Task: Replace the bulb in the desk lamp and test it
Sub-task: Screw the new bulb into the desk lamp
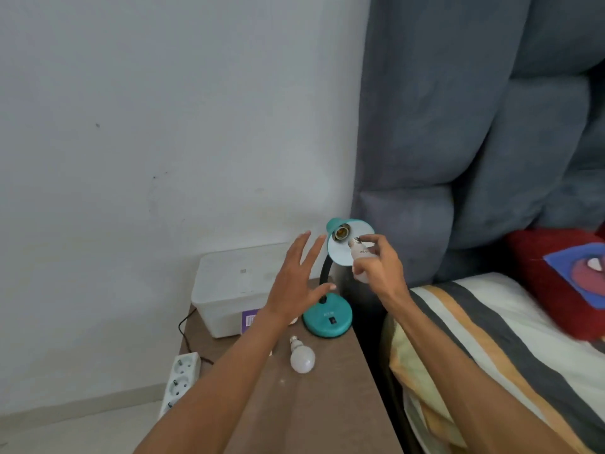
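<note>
A teal desk lamp stands on the brown bedside table (320, 404), its round base (327, 319) near the table's right edge and its shade (343, 253) tilted toward me. The brass socket (341, 232) inside the shade holds no bulb. My right hand (376, 263) grips a white bulb (360, 253), its metal screw end pointing at the socket, a short gap away. My left hand (294, 283) hovers open with fingers spread, just left of the shade and the black neck. A second white bulb (302, 355) lies on the table in front of the base.
A white lidded box (235, 290) sits at the table's back, with a purple carton (250, 319) before it. A white power strip (180, 378) and a black cord hang off the left side. A bed with a striped cover (491, 339) and a grey padded headboard (458, 126) lie to the right.
</note>
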`<state>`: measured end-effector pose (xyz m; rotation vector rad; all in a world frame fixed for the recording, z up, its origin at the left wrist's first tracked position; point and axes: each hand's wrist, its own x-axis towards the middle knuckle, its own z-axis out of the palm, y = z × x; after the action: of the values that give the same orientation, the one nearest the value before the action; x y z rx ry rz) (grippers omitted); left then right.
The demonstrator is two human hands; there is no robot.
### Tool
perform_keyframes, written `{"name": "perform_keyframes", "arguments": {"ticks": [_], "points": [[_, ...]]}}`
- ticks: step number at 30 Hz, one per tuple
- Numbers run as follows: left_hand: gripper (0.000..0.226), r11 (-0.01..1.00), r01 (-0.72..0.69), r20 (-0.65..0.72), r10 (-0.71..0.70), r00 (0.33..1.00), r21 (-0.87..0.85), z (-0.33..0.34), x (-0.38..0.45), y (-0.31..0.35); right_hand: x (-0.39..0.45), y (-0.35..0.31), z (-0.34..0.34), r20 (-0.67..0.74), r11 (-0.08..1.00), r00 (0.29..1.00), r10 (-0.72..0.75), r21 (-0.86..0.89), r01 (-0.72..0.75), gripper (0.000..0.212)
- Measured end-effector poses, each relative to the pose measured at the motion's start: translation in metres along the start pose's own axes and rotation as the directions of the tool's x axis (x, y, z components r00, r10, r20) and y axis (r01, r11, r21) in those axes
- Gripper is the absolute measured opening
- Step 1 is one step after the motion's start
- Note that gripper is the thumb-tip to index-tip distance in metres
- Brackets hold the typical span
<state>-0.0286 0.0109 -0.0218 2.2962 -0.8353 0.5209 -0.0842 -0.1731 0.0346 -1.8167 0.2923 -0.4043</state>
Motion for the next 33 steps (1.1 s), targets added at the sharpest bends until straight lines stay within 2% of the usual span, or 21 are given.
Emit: {"name": "perform_keyframes", "arguments": {"ticks": [2, 5, 10, 13, 18, 26, 31, 33], "points": [[0.112, 0.999, 0.023, 0.068, -0.020, 0.997, -0.043, 0.006, 0.022, 0.006, 0.010, -0.001, -0.003, 0.015, 0.993, 0.999, -0.034, -0.113, 0.036, 0.057], [0.120, 0.991, 0.022, 0.148, -0.003, 0.989, -0.129, 0.016, 0.046, 0.005, 0.022, 0.006, -0.001, -0.035, 0.975, 0.997, -0.073, -0.214, 0.064, 0.061], [0.122, 0.988, 0.001, 0.180, 0.028, 0.983, -0.157, 0.031, 0.065, -0.009, 0.035, 0.022, 0.004, -0.070, 0.868, 0.963, -0.260, -0.454, 0.201, 0.064], [0.111, 0.990, -0.037, 0.170, 0.060, 0.984, -0.136, 0.034, 0.067, -0.012, 0.041, 0.028, 0.008, -0.064, 0.845, 0.949, -0.310, -0.477, 0.243, 0.062], [0.097, 0.988, -0.078, 0.133, 0.096, 0.987, -0.132, 0.035, 0.067, -0.021, 0.045, 0.035, 0.015, -0.051, 0.738, 0.896, -0.441, -0.588, 0.330, 0.059], [0.092, 0.981, -0.075, 0.128, 0.098, 0.987, -0.176, 0.034, 0.070, -0.018, 0.053, 0.039, 0.025, -0.006, 0.723, 0.909, -0.417, -0.608, 0.328, 0.056], [0.092, 0.981, -0.063, 0.117, 0.086, 0.989, -0.184, 0.037, 0.071, -0.019, 0.049, 0.044, 0.028, 0.099, 0.594, 0.876, -0.473, -0.699, 0.399, 0.065], [0.090, 0.979, -0.068, 0.111, 0.091, 0.990, -0.190, 0.038, 0.070, -0.018, 0.048, 0.046, 0.027, 0.091, 0.605, 0.879, -0.468, -0.692, 0.394, 0.065]]}}
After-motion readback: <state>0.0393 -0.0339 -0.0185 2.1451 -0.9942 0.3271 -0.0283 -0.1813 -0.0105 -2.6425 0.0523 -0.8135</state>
